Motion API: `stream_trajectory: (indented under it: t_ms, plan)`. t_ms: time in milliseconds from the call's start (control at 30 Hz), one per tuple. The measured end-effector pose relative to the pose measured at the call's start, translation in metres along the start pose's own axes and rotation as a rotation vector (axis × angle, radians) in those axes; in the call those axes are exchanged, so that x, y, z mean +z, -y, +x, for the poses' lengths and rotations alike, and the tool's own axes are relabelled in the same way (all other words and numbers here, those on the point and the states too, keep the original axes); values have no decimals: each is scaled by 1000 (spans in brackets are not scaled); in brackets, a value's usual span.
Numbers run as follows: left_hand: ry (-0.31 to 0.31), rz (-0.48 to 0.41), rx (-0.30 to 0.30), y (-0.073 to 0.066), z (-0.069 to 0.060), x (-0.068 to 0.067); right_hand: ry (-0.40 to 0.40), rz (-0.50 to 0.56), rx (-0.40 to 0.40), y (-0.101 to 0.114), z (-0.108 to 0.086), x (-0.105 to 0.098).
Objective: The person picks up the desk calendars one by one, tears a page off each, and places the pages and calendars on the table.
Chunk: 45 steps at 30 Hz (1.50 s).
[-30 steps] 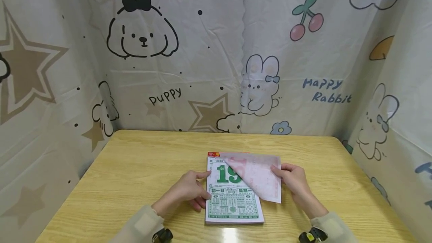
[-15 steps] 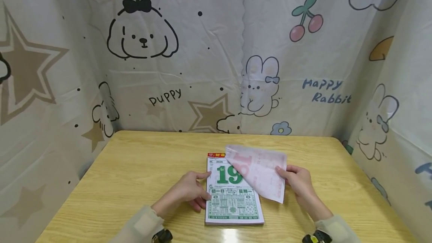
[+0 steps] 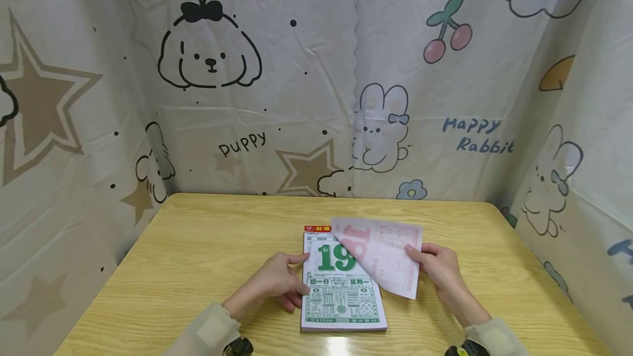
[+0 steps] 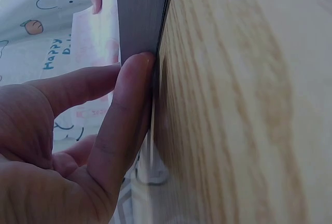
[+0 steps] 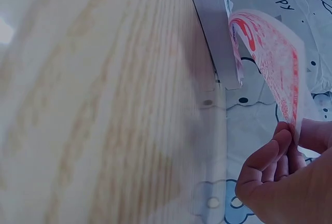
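Observation:
A thick tear-off calendar (image 3: pixel 341 304) lies on the table, its top page showing a green 19. My left hand (image 3: pixel 274 279) rests at its left edge; in the left wrist view, extended fingers (image 4: pixel 127 86) press against the side of the block. My right hand (image 3: pixel 440 268) pinches the right edge of a thin calendar page (image 3: pixel 386 251), whose pale back shows red print through it. Folded over, the page covers the calendar's upper right. In the right wrist view the page (image 5: pixel 277 63) curls up from the block; whether any of its top is still attached is hidden.
The yellow wood-grain table (image 3: pixel 222 224) extends around the calendar on all sides. A printed cloth (image 3: pixel 306 70) with cartoon animals hangs behind the table and along both sides.
My right hand has pulled the page rightward, and its upper left corner has come away from the red top strip, showing more of it. My left hand stays in place.

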<state>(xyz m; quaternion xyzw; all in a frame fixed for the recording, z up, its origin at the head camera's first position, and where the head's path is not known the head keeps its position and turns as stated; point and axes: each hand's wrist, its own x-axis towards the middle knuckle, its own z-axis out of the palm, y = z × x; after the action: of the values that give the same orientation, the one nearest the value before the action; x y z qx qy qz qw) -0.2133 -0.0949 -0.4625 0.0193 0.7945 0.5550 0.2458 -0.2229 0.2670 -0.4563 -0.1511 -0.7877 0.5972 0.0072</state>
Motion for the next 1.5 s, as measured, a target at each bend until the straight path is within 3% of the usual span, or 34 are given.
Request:
stream_trajectory:
  t_ms: [333, 800, 1033, 1500]
  plan:
    - [8, 4, 20, 0, -1, 0, -22, 16, -10, -2, -1, -12]
    - [55, 18, 50, 3, -3, -5, -29, -37, -41, -3, -3, -11]
    - [108, -61, 90, 5, -4, -10, -38, -35, -52, -1, -4, -14]
    - [62, -116, 84, 8, -3, -10, -25, -9, -41, -1, -3, -15]
